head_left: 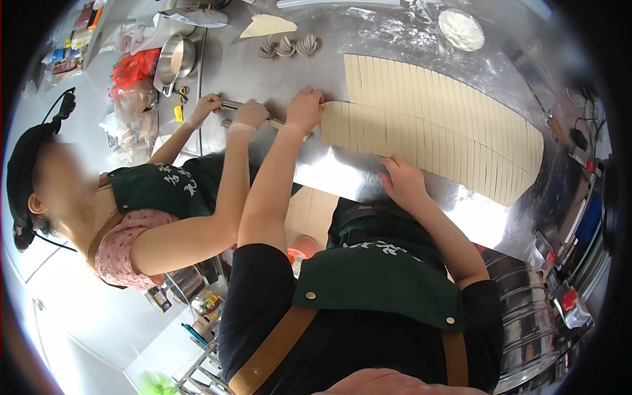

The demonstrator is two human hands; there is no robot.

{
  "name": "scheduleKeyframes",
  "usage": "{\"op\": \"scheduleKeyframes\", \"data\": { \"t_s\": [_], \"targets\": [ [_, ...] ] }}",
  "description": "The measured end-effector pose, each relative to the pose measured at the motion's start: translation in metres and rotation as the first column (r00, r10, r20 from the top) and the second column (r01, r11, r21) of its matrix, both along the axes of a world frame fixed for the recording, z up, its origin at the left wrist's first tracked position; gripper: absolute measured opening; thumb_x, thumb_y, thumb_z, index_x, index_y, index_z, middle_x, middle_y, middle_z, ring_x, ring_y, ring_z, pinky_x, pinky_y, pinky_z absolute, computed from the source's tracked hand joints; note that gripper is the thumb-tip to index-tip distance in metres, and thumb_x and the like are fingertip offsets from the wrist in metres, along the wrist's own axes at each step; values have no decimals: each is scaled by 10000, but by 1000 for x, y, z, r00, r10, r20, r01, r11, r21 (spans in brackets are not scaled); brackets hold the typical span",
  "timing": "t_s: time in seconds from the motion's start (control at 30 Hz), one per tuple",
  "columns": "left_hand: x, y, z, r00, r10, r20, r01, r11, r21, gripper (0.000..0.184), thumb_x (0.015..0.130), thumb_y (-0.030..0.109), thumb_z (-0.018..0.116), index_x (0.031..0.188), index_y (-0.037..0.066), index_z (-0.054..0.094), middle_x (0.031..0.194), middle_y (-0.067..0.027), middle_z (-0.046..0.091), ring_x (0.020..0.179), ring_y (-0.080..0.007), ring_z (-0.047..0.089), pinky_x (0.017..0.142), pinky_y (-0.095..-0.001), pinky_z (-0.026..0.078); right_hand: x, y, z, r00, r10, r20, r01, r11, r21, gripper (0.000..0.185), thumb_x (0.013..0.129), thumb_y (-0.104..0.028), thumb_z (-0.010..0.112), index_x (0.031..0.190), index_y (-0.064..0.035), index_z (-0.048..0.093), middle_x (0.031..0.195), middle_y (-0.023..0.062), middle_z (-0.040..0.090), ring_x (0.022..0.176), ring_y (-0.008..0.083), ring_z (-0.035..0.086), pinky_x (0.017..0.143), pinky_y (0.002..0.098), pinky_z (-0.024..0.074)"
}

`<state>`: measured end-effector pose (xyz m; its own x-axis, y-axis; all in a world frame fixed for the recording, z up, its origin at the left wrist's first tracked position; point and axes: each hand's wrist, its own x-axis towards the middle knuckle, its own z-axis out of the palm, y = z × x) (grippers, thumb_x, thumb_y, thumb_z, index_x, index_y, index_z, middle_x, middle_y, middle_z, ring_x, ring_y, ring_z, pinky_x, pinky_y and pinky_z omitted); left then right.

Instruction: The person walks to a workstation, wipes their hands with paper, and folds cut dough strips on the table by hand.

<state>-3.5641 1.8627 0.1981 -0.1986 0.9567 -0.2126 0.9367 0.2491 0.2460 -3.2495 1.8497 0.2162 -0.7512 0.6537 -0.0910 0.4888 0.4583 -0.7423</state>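
Note:
A sheet of pale dough cut into many narrow strips [421,125] lies on the steel table in two overlapping rows. My left hand [305,110] is closed at the left end of the front row, its fingertips at the dough's upper corner; what they hold, if anything, is hidden. My right hand [403,182] rests by the near edge of the strips, fingers bent and apart, fingertips close to the dough. Just left of my left hand, a co-worker's gloved hands [250,115] hold a striped dough piece [230,105] near the table's front edge.
Three twisted striped dough knots [286,46] and a flat dough scrap [268,26] lie at the back. A bowl of flour [461,29] stands at the back right. A metal pot [176,58], scissors [182,94] and a red bag [135,69] are on the left, beyond the co-worker.

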Motion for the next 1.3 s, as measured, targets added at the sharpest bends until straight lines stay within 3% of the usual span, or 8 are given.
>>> {"op": "scheduleKeyframes", "data": {
  "t_s": [0.17,0.33,0.43,0.53,0.73,1.03,1.2,1.3],
  "targets": [
    [20,-24,20,991,109,83,-116,989,87,123,752,81,656,860,45,609,899,-118,614,922,-307,594,774,-406,488,-11,-1,-6,999,38,32,-34,993,-111,330,799,-124,653,1111,-42,583,1086,129,588,917,331,600,763,411,506],
    [21,-31,5,958,118,261,-187,948,258,107,726,35,643,826,26,605,837,-136,629,823,-330,604,714,-424,490,-83,23,-9,969,108,-222,-84,990,116,489,776,-66,632,1249,-25,515,1307,125,495,1172,319,480,974,421,415],
    [20,-28,0,941,157,300,-238,937,255,110,731,34,643,836,23,614,842,-141,636,815,-332,611,713,-419,494,-128,40,-29,973,65,-222,30,916,401,453,765,-70,633,1203,-18,534,1227,117,547,1139,295,510,954,423,418],
    [22,-28,3,938,154,311,-241,934,263,113,736,31,639,848,25,619,851,-141,639,810,-328,615,712,-412,498,-156,56,-47,961,25,-275,86,918,386,312,765,-80,628,1076,-58,626,1097,73,616,1086,270,534,924,404,419],
    [23,-38,10,941,169,294,-252,929,270,126,737,17,653,859,10,621,852,-141,650,802,-311,639,704,-395,508,-171,74,-56,988,90,-124,-53,960,275,101,757,-85,632,834,-121,687,875,9,652,962,221,555,815,366,430],
    [34,-75,47,943,92,319,-202,921,332,129,715,-34,631,827,21,597,829,-142,617,779,-345,606,673,-413,487,-159,70,-32,977,75,-200,-35,980,195,402,726,-39,645,1125,-77,610,1103,75,608,1063,261,538,923,406,432],
    [59,-112,92,922,140,360,-265,907,326,133,728,-55,632,831,14,583,813,-139,600,771,-347,601,673,-395,486,-127,13,-14,918,173,-357,-219,971,-92,420,705,-44,654,1121,-43,596,1107,116,616,1070,303,552,907,413,442],
    [75,-130,99,817,253,518,-441,853,280,106,784,-25,652,863,8,589,832,-96,627,743,-233,622,678,-321,494,-114,-15,-16,916,116,-384,-294,845,-447,387,725,-90,682,1098,-21,604,1035,144,641,993,319,595,860,400,459]
  ]
}}
